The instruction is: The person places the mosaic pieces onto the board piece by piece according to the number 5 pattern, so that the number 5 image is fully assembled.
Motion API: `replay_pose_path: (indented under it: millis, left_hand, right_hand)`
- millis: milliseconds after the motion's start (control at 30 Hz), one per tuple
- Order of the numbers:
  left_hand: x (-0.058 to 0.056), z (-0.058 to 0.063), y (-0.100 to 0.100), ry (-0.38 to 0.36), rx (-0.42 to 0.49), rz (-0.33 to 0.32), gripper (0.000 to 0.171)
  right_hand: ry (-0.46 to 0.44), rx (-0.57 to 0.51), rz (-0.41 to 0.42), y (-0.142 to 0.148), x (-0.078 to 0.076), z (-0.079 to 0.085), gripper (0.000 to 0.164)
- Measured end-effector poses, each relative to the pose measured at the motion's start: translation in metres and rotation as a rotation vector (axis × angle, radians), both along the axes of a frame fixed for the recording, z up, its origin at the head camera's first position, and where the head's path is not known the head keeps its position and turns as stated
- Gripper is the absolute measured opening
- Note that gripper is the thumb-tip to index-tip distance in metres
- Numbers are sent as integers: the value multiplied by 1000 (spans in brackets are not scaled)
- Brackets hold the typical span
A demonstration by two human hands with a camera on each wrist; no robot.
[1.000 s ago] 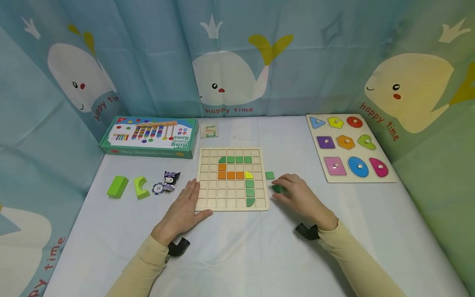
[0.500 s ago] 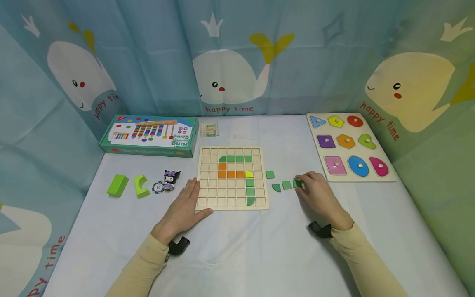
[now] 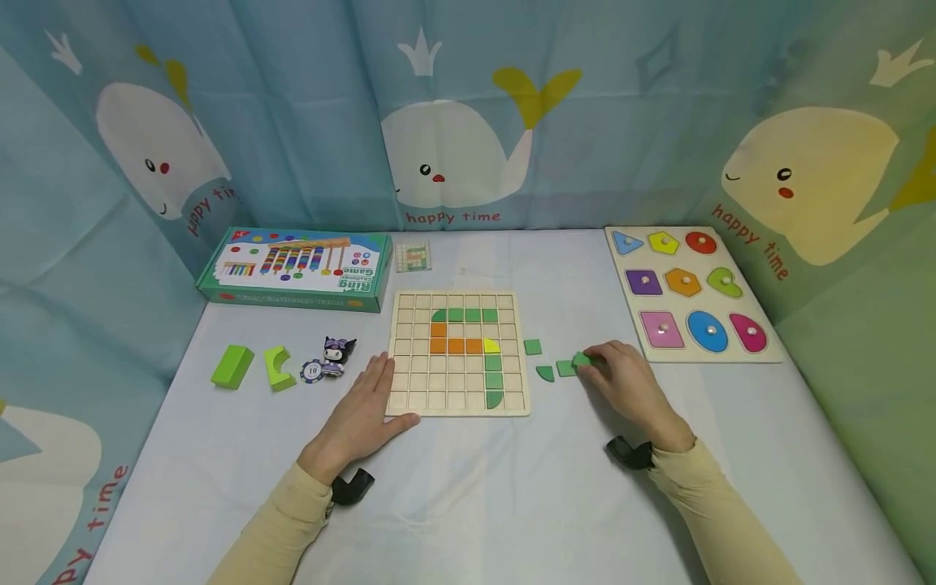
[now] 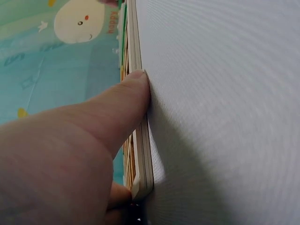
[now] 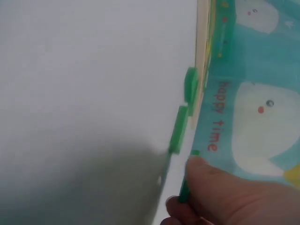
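The wooden grid board (image 3: pixel 417 386) lies mid-table, with green, orange and yellow tiles set in some of its squares. My left hand (image 3: pixel 358 418) rests at its near left corner, fingers straight along the left side. In the left wrist view the thumb (image 4: pixel 126 96) lies against the board's near edge. Right of the board, my right hand (image 3: pixel 625 386) pinches a green square tile (image 3: pixel 581 359) between thumb and fingertips. The right wrist view shows this tile tilted up on edge. Close by lie a green square tile (image 3: pixel 565 369), a green quarter-round tile (image 3: pixel 544 374) and another green square (image 3: pixel 532 347).
A ring game box (image 3: pixel 296 270) and a small pattern card (image 3: pixel 413 257) stand at the back. Left are green blocks (image 3: pixel 231 366), a chip (image 3: pixel 311 371) and a figurine (image 3: pixel 336 356). A shape puzzle board (image 3: pixel 683 325) lies at the back right.
My right hand has moved right, from the quarter-round tile to the farthest green square, which it now pinches, tilted and shifted slightly left. The left hand has stayed at the board.
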State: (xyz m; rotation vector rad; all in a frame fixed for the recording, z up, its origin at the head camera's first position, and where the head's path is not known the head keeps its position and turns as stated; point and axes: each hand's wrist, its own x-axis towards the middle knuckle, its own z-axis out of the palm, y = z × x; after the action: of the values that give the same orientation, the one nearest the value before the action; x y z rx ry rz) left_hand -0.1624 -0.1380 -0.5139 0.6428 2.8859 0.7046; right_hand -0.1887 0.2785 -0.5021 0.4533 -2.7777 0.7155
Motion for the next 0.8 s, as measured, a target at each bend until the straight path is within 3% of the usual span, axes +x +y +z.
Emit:
replay_pose_path:
  millis: [167, 400, 600, 800]
  left_hand:
    - [-1, 0, 0, 3, 9, 0, 97]
    - [-2, 0, 0, -3, 5, -2, 98]
    - [-2, 0, -1, -1, 11, 1, 96]
    - [-2, -3, -1, 1, 5, -7, 97]
  right_hand:
    - [50, -34, 69, -17, -2, 10, 24]
    - [2, 0, 228, -54, -5, 21, 24]
    - [-10, 48, 394, -90, -6, 21, 25]
    - [-24, 75, 501, -115, -3, 14, 23]
